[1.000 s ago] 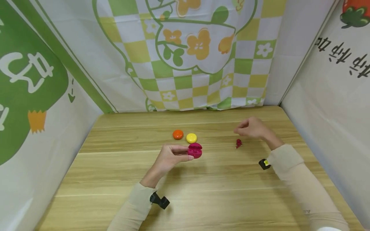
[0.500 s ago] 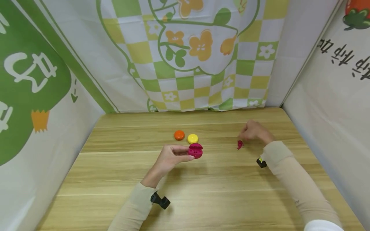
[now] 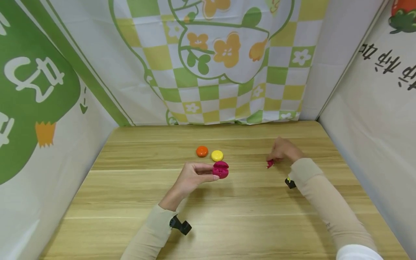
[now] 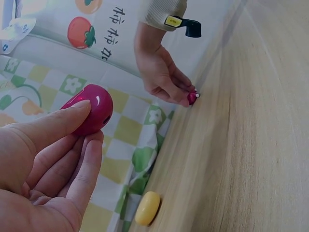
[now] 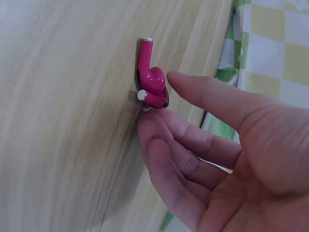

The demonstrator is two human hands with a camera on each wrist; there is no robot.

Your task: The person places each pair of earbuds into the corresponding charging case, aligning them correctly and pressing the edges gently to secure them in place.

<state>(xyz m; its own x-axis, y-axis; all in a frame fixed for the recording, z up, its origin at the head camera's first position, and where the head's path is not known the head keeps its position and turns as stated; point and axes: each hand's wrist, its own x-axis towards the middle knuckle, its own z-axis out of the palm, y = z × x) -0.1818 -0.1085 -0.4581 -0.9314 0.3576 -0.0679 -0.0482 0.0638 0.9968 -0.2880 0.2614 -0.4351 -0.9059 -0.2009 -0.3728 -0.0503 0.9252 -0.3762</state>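
Note:
My left hand [image 3: 191, 177] pinches a magenta earbud case [image 3: 221, 173] between thumb and fingers, held above the table. Its lid stands open toward the head camera, showing the slots inside; the left wrist view shows the glossy outer shell [image 4: 100, 108]. On the right, two magenta earbuds [image 3: 270, 164] lie together on the wood. One earbud [image 5: 146, 60] has its stem pointing away, while the other earbud [image 5: 154, 99] turns its pale stem tip to the right wrist camera. Around them my right hand [image 3: 282, 150] reaches down, thumb and forefinger on either side, a gap showing at the thumb.
An orange round case [image 3: 202, 151] and a yellow round case [image 3: 217, 156] sit just behind the left hand on the wooden table [image 3: 156, 202]. A checkered cloth [image 3: 224, 94] hangs along the table's back edge, and printed panels stand at both sides.
My right hand has come down and toward the earbuds, its fingertips now right beside them. The left hand keeps the earbud case in nearly the same place.

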